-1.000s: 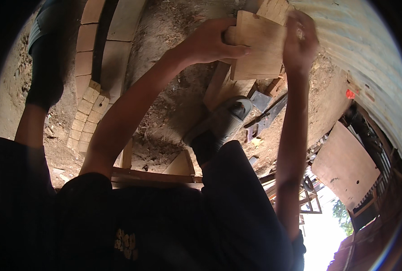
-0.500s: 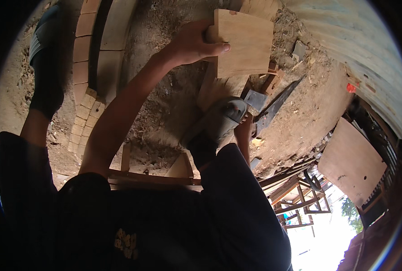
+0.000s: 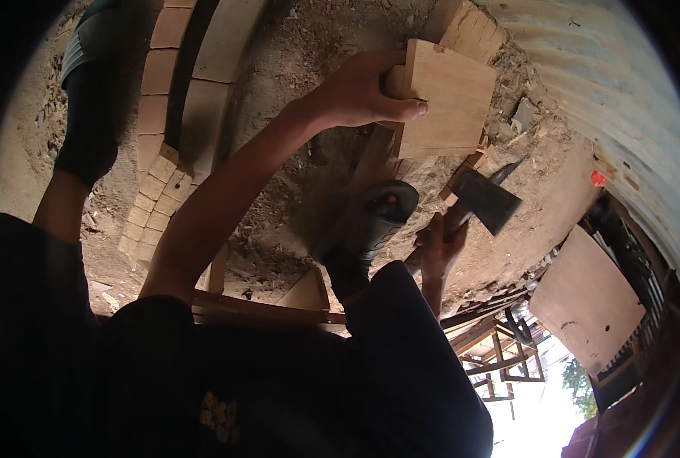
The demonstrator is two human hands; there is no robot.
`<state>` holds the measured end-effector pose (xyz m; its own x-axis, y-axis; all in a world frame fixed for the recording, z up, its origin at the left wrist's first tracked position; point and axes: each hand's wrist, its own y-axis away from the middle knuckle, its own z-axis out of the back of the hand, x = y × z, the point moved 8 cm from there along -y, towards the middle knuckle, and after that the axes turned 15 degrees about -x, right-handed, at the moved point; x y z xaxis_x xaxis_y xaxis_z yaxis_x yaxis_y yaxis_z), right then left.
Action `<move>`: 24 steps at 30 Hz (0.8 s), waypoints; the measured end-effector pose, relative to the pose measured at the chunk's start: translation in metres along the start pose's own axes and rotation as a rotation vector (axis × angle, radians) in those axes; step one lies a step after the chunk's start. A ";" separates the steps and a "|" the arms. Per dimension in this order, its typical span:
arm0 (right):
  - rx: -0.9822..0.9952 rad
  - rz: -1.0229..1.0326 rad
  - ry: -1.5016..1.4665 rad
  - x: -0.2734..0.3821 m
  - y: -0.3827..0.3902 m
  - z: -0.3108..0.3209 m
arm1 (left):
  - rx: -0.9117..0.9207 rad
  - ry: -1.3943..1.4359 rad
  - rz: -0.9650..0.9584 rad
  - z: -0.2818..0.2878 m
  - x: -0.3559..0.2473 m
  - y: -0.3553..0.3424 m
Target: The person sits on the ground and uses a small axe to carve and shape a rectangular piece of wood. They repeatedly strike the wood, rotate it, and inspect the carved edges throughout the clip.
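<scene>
My left hand [image 3: 363, 91] grips the left edge of a pale, squarish wooden board [image 3: 451, 103], thumb on its upper face and fingers behind it. The board stands over wood lying on the dirt. Lower right, my right hand [image 3: 438, 248] is closed around the handle of a hatchet [image 3: 489, 201]. Its dark, broad head is off the ground, close to the board's lower right corner but apart from it. My sandaled foot [image 3: 386, 210] rests just below the board, between my two hands.
Small cut wood blocks [image 3: 153, 198] lie in rows at left, beside long rows of reddish wood pieces [image 3: 159, 72]. A dark pointed blade [image 3: 508, 169] lies partly behind the hatchet. Corrugated metal sheeting [image 3: 615, 84] borders the right. A plywood sheet [image 3: 588, 298] leans lower right.
My right hand has raised the hatchet from near the ground, and its head now shows further right. The board, still in my left hand, appears lower and further right as the view shifts.
</scene>
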<state>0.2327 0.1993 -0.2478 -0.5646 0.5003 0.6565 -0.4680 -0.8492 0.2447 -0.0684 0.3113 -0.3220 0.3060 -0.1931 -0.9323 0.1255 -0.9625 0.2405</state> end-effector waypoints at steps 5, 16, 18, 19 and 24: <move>0.039 0.257 0.143 0.127 0.019 -0.009 | 0.047 0.033 0.022 0.001 -0.008 0.002; 0.194 0.877 0.313 0.177 0.021 -0.067 | -0.007 -0.006 -0.017 0.005 -0.004 0.001; 0.195 0.673 0.298 0.172 0.016 -0.060 | -0.035 -0.016 -0.020 0.006 -0.010 0.004; 0.184 0.560 0.253 0.167 0.014 -0.057 | -0.025 -0.013 -0.013 0.006 -0.007 0.005; 0.195 0.801 0.271 0.173 0.023 -0.068 | -0.032 0.031 -0.027 0.006 0.000 0.000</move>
<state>0.0782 0.2781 -0.1778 -0.8284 -0.2587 0.4968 0.2508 -0.9644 -0.0839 -0.0742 0.3099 -0.3240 0.3315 -0.1606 -0.9297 0.1637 -0.9607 0.2243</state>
